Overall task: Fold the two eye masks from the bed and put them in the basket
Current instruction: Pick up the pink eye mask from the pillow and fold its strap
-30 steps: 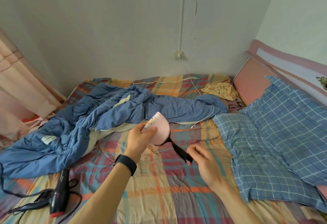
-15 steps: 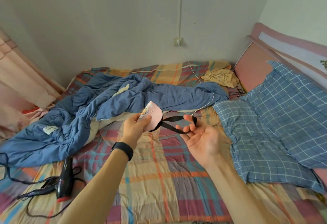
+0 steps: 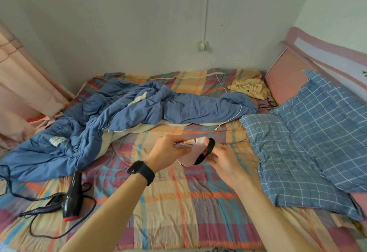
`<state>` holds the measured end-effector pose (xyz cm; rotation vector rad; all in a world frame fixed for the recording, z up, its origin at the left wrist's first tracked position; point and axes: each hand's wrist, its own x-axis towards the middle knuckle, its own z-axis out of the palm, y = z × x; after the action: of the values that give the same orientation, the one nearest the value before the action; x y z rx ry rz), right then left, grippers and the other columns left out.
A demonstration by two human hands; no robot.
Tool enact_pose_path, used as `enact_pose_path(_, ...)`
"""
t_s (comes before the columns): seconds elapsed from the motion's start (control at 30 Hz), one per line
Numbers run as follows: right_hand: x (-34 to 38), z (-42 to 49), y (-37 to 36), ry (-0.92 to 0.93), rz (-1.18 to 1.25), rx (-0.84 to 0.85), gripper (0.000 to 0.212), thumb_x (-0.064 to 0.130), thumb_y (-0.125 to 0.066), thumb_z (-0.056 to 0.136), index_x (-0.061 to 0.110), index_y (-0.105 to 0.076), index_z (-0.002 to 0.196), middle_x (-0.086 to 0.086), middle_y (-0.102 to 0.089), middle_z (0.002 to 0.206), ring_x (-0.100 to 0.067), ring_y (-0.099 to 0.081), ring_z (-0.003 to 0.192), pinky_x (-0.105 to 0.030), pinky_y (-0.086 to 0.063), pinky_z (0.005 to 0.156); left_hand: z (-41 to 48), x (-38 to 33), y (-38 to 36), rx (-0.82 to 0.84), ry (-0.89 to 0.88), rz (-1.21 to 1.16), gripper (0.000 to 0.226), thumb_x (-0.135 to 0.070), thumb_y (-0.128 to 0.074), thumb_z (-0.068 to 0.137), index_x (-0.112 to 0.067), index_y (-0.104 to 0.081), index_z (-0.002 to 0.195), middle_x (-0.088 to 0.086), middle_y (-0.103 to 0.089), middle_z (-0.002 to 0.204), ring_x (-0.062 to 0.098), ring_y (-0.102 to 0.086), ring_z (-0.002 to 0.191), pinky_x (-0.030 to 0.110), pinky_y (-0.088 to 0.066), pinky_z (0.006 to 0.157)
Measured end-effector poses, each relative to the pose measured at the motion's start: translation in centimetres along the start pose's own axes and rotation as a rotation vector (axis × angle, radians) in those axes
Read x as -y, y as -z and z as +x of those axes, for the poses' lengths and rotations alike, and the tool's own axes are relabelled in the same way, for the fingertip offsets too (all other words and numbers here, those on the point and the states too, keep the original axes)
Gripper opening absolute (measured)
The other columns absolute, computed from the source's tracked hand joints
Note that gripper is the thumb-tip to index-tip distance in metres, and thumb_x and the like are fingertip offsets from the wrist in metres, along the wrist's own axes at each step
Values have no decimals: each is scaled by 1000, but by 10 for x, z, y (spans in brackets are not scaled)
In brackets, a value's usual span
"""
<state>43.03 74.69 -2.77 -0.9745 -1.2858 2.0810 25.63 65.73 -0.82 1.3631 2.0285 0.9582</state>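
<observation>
A pink eye mask (image 3: 190, 155) with a small printed picture and a black elastic strap (image 3: 206, 151) is held above the plaid bedsheet (image 3: 190, 208). My left hand (image 3: 168, 152), with a black watch on the wrist, pinches the folded mask from the left. My right hand (image 3: 223, 157) presses the black strap against the mask's right side. A second eye mask and the basket are not in view.
A rumpled blue quilt (image 3: 119, 116) covers the bed's left and far side. A black hair dryer (image 3: 72, 196) with its cord lies at the near left. Blue checked pillows (image 3: 309, 138) lie on the right, a yellow cloth (image 3: 250, 88) at the far corner.
My right hand, which held the strap stretched out to the right with an open palm, has come in against the mask, bunching the strap at its side. Both hands have dropped lower.
</observation>
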Motion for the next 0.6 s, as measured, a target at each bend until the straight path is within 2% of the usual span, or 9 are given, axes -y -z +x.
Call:
enact_pose_path(0.07, 3, -1, -1, 107, -194, -22, 27, 38, -68, 89, 15, -78, 99, -11, -77, 101, -17, -70, 97, -35, -53, 88, 3, -6, 3, 26, -30, 61, 16, -23, -75, 82, -30, -77, 97, -9, -74, 85, 5, -63, 79, 20, -47, 67)
enact_pose_path(0.13, 5, -1, 1, 159, -293, -39, 22, 36, -71, 87, 17, -78, 96, 0, -78, 93, -12, -71, 93, -32, -52, 88, 4, -13, 6, 75, -70, 122, 13, -22, -74, 82, -25, -78, 94, -2, -74, 82, 13, -63, 77, 30, -48, 68)
enact_pose_path(0.23, 6, 2, 2, 175, -369, 29, 14, 22, -71, 88, 8, -75, 91, 4, -75, 81, -12, -70, 85, -31, -52, 85, 3, -20, 7, 161, -99, 189, 9, -20, -72, 83, -23, -77, 90, -1, -67, 69, 10, -53, 62, 22, -41, 58)
enact_pose_path(0.3, 7, 2, 1, 199, -383, 65, 18, 18, -72, 86, 2, -73, 93, -1, -75, 85, -16, -70, 86, -32, -53, 84, 1, -21, 6, 202, -77, 216, 10, -22, -72, 84, -21, -78, 92, 3, -69, 72, 15, -55, 64, 25, -44, 59)
enact_pose_path(0.4, 3, 3, -4, 166, -249, 87, 20, 15, -68, 87, -3, -72, 96, -6, -76, 90, -15, -70, 82, -21, -53, 72, -5, -25, 6, 237, -71, 279, 9, -27, -70, 84, -21, -77, 82, 10, -71, 76, 28, -60, 73, 43, -49, 69)
enact_pose_path(0.47, 2, 3, -9, 148, -273, 109, 22, 18, -64, 91, -2, -69, 83, 6, -68, 70, -4, -61, 67, -13, -46, 62, -11, -28, 7, 205, -69, 291, 22, -28, -69, 83, -32, -65, 62, 9, -65, 66, 26, -54, 63, 39, -44, 59)
enact_pose_path(0.5, 1, 4, -12, 150, -329, 133, 31, 26, -64, 91, -3, -67, 80, 8, -62, 65, -3, -56, 63, -11, -44, 60, -14, -29, 9, 167, -59, 294, 31, -28, -69, 82, -34, -57, 55, 6, -60, 60, 23, -49, 59, 36, -38, 55)
enact_pose_path(0.57, -2, 6, -16, 144, -417, 189, 47, 41, -61, 92, -3, -64, 76, 4, -55, 64, -4, -50, 59, -12, -41, 56, -19, -25, 15, 90, 10, 226, 28, -29, -70, 81, -27, -58, 56, 3, -57, 59, 20, -48, 59, 32, -35, 55)
enact_pose_path(0.6, -3, 6, -17, 138, -432, 216, 46, 40, -58, 95, 0, -63, 74, 3, -56, 63, -4, -50, 56, -14, -40, 55, -22, -19, 18, 46, 63, 156, 22, -30, -70, 82, -21, -64, 62, 4, -59, 62, 19, -49, 60, 31, -36, 56)
